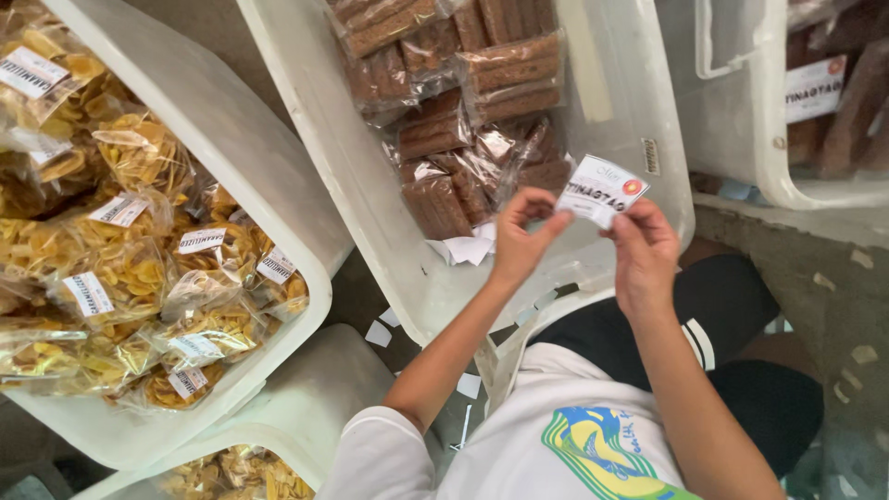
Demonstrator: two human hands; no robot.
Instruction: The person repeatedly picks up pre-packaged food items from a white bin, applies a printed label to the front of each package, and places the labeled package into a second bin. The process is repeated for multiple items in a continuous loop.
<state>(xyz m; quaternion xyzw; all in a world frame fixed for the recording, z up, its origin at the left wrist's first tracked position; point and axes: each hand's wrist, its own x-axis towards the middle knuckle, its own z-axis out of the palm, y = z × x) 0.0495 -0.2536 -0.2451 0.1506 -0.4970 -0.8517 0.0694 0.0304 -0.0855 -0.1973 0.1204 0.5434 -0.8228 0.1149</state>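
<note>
Bins cropped; label [602,190] partly finger-covered.

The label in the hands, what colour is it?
White label with a red round mark, head view.

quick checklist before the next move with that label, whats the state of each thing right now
1. Label held by both hands: ok, left hand and right hand pinch its edges.
2. Label printed side facing up: ok.
3. Backing peeled off: cannot tell.
4. Bin of brown snack packs within reach: ok, the hands hover over the bin's near end.
5. Unlabelled pack in hand: not ok, neither hand holds one.
6. Floor around the bins: not ok, white paper scraps lie scattered there.
</note>
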